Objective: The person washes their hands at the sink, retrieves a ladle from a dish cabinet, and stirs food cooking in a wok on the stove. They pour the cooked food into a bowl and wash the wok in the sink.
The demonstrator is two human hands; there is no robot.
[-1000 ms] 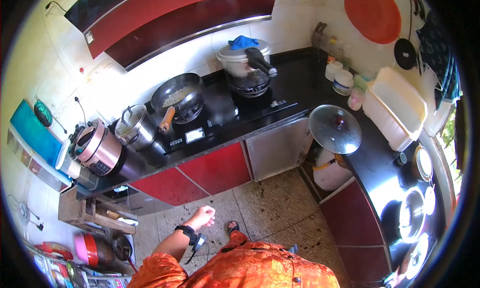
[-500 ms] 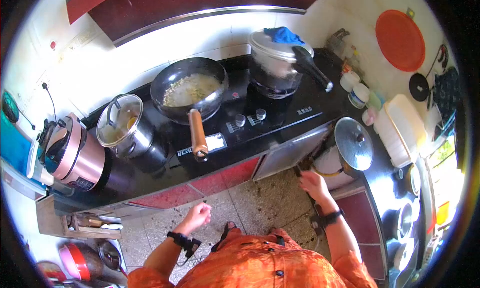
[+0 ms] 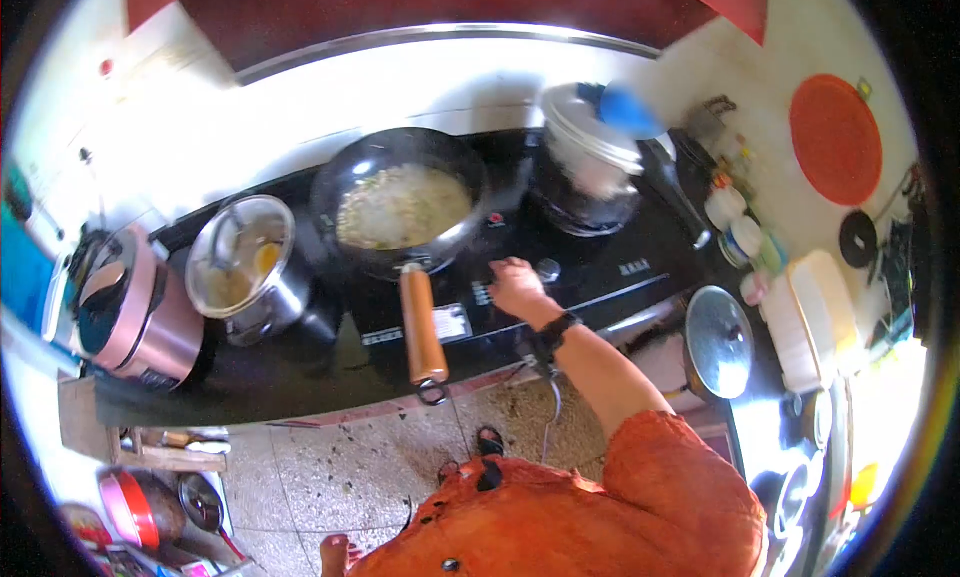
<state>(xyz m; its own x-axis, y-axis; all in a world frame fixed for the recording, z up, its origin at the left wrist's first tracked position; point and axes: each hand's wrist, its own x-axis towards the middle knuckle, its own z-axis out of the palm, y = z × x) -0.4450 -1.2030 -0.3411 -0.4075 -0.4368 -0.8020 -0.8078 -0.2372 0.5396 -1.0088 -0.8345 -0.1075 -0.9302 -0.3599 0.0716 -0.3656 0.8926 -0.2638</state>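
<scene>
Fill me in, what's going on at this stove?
The person's right hand is at the stove controls, beside a visible knob; whether it grips anything is unclear. The left hand is low at the picture's bottom edge, nothing visible in it. A wok with food in it sits on the stove, wooden handle toward the person, with a pressure cooker to its right.

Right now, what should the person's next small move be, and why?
Probably a slight turn of a control on the hob with the right hand: that hand reaches over the hob's front part, a knob shows just beside it, and the wok nearby holds food. Whether it already touches a control, I can't tell.
</scene>
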